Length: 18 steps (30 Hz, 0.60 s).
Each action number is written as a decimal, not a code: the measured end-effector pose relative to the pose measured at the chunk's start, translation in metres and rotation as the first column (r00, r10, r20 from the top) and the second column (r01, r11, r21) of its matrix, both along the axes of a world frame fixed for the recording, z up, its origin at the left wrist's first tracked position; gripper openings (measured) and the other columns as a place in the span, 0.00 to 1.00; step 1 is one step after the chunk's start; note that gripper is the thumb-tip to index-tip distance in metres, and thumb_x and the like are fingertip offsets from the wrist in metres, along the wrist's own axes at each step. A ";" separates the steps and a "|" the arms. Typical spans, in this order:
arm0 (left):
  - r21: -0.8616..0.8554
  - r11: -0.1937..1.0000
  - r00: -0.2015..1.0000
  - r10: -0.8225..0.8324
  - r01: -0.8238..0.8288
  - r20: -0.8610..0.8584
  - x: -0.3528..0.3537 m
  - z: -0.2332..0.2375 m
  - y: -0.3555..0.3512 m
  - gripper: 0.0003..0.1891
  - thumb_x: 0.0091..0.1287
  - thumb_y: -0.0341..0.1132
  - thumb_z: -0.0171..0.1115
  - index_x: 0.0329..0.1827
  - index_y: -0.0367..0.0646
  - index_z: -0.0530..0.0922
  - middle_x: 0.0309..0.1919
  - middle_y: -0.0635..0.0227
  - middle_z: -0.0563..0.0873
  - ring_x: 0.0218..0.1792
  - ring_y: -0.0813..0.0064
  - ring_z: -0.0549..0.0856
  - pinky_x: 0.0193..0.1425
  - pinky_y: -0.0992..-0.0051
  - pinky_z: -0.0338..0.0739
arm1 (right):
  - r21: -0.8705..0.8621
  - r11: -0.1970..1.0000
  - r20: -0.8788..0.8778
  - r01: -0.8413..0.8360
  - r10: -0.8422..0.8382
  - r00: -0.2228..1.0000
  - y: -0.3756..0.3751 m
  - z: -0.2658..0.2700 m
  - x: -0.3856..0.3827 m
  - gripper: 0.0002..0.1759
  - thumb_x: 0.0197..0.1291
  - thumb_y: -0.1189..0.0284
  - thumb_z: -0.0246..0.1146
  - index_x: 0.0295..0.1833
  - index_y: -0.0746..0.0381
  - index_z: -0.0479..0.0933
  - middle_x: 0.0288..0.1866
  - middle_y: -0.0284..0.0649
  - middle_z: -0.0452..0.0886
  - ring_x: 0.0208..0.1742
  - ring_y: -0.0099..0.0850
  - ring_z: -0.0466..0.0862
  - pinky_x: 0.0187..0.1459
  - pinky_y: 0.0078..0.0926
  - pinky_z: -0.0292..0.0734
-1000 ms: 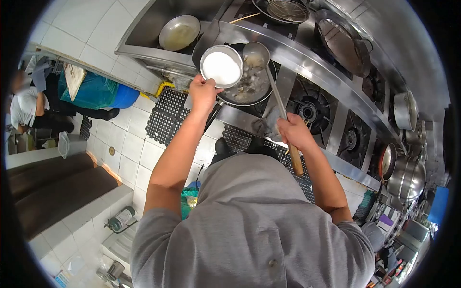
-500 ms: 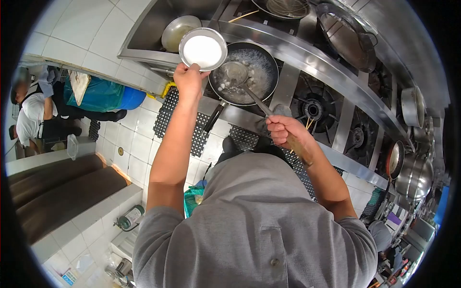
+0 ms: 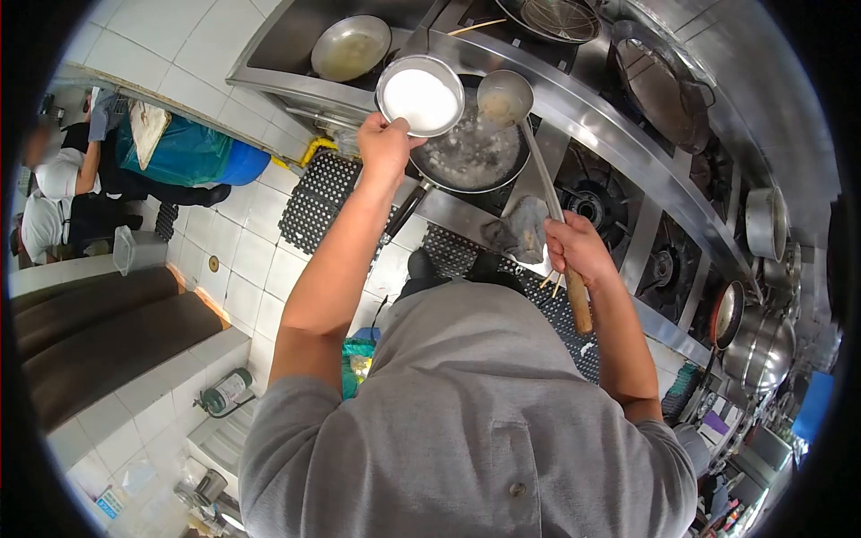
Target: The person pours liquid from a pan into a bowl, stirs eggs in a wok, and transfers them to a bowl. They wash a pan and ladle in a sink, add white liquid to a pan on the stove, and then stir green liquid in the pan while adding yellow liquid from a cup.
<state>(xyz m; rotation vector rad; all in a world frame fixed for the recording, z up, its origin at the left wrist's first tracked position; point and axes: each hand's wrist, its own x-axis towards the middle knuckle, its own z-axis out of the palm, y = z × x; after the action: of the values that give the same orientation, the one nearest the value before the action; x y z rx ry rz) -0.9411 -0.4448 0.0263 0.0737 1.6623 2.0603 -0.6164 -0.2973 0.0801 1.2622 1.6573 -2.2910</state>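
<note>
My left hand (image 3: 387, 151) grips the rim of a metal bowl (image 3: 421, 128) with smooth white contents, held over the left edge of the frying pan (image 3: 426, 170). Bubbling, cloudy liquid with pale lumps (image 3: 475, 148) fills the pan, which sits on the stove with its black handle toward me. Wrapped round the wooden handle of a ladle (image 3: 505, 97) is my right hand (image 3: 578, 247). The ladle's metal head is raised above the pan's far right rim, with some cloudy liquid in it. A grey cloth (image 3: 520, 231) lies on the stove's front edge near my right hand.
A shallow metal bowl (image 3: 351, 47) with yellowish liquid stands behind the pan on the left. Gas burners (image 3: 592, 199) extend to the right. A dark wok (image 3: 659, 90) and a strainer (image 3: 560, 18) are at the back. Two people (image 3: 63, 179) are at the far left.
The ladle has come up out of the pan's liquid toward the far right rim. My left hand and the white-filled bowl have shifted right, further over the pan.
</note>
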 end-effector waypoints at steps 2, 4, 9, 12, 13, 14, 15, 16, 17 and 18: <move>0.015 1.000 1.000 0.011 -0.011 0.000 0.000 0.001 0.002 0.07 0.68 0.18 0.57 0.47 0.26 0.78 0.45 0.52 0.86 0.41 0.61 0.92 0.44 0.64 0.95 | 0.197 0.977 0.068 -0.085 0.073 0.995 0.000 -0.018 -0.001 0.14 0.75 0.67 0.62 0.37 0.63 0.72 0.23 0.33 0.74 0.16 0.25 0.73 0.20 0.28 0.69; 0.013 1.000 1.000 0.015 -0.015 -0.008 -0.001 0.003 0.003 0.08 0.68 0.18 0.56 0.47 0.25 0.79 0.46 0.51 0.87 0.41 0.62 0.92 0.42 0.66 0.95 | 0.369 0.916 0.155 -0.158 0.106 0.982 -0.003 -0.031 -0.002 0.16 0.75 0.66 0.62 0.36 0.65 0.72 0.23 0.35 0.77 0.17 0.27 0.76 0.21 0.31 0.73; 0.012 1.000 1.000 -0.013 0.013 -0.026 -0.002 0.011 -0.001 0.08 0.69 0.18 0.57 0.50 0.26 0.77 0.46 0.52 0.87 0.44 0.61 0.92 0.48 0.63 0.95 | 0.419 0.879 0.240 -0.230 0.136 0.961 -0.022 -0.052 -0.008 0.17 0.76 0.65 0.62 0.36 0.67 0.73 0.22 0.38 0.77 0.18 0.30 0.79 0.23 0.34 0.78; -0.040 0.999 0.999 0.005 -0.007 -0.031 -0.001 0.015 -0.004 0.09 0.69 0.18 0.57 0.50 0.25 0.77 0.47 0.52 0.86 0.45 0.60 0.92 0.48 0.62 0.95 | -0.072 0.993 0.092 -0.094 0.100 0.991 -0.027 -0.049 -0.006 0.13 0.76 0.66 0.62 0.41 0.63 0.74 0.23 0.31 0.73 0.17 0.25 0.73 0.20 0.27 0.68; -0.037 0.999 0.999 0.002 -0.004 -0.033 -0.002 0.013 -0.003 0.09 0.69 0.18 0.57 0.50 0.25 0.76 0.47 0.52 0.86 0.45 0.60 0.92 0.48 0.62 0.95 | -0.290 0.957 0.049 -0.015 0.030 0.998 -0.027 -0.032 -0.009 0.12 0.77 0.66 0.62 0.42 0.62 0.74 0.23 0.29 0.72 0.17 0.22 0.71 0.20 0.24 0.65; -0.035 0.999 0.999 -0.001 0.000 -0.035 -0.004 0.010 -0.005 0.09 0.69 0.18 0.58 0.50 0.25 0.76 0.46 0.52 0.86 0.45 0.60 0.92 0.48 0.62 0.95 | -0.497 0.866 0.019 0.052 -0.049 0.999 -0.026 -0.023 -0.012 0.10 0.77 0.66 0.62 0.43 0.61 0.74 0.22 0.27 0.70 0.17 0.20 0.69 0.19 0.22 0.62; -0.033 0.999 0.999 -0.005 0.004 -0.037 -0.005 0.006 -0.005 0.09 0.68 0.18 0.58 0.50 0.24 0.76 0.46 0.52 0.86 0.45 0.60 0.92 0.48 0.62 0.95 | -0.662 0.747 -0.029 0.053 -0.097 0.995 -0.020 -0.024 -0.010 0.08 0.79 0.67 0.61 0.45 0.59 0.74 0.23 0.24 0.66 0.18 0.16 0.65 0.19 0.19 0.55; -0.047 0.999 0.999 -0.011 0.009 -0.045 -0.005 0.006 -0.005 0.09 0.68 0.18 0.58 0.50 0.24 0.75 0.46 0.51 0.86 0.45 0.60 0.92 0.47 0.62 0.95 | -0.707 0.706 -0.056 0.039 -0.110 0.992 -0.017 -0.025 -0.009 0.08 0.79 0.67 0.61 0.45 0.59 0.74 0.23 0.23 0.65 0.18 0.16 0.65 0.19 0.19 0.56; -0.059 0.998 0.998 -0.016 0.013 -0.053 -0.004 0.006 -0.005 0.09 0.68 0.18 0.57 0.50 0.24 0.75 0.46 0.51 0.86 0.45 0.60 0.92 0.47 0.62 0.95 | -0.747 0.664 -0.082 0.021 -0.123 0.989 -0.014 -0.027 -0.008 0.08 0.80 0.67 0.61 0.46 0.59 0.74 0.22 0.23 0.65 0.18 0.15 0.65 0.19 0.19 0.56; -0.071 0.997 0.998 -0.019 0.014 -0.060 -0.003 0.005 -0.004 0.10 0.68 0.18 0.57 0.50 0.24 0.75 0.47 0.50 0.86 0.44 0.60 0.92 0.47 0.63 0.95 | -0.783 0.621 -0.108 0.000 -0.136 0.985 -0.013 -0.027 -0.007 0.08 0.80 0.67 0.60 0.46 0.59 0.75 0.22 0.23 0.65 0.18 0.15 0.65 0.19 0.19 0.56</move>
<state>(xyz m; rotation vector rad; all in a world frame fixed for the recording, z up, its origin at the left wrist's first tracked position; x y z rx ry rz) -0.9440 -0.4492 0.0318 0.1277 1.7632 2.0041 -0.6238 -0.3100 0.0530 0.9257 0.4240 -2.7019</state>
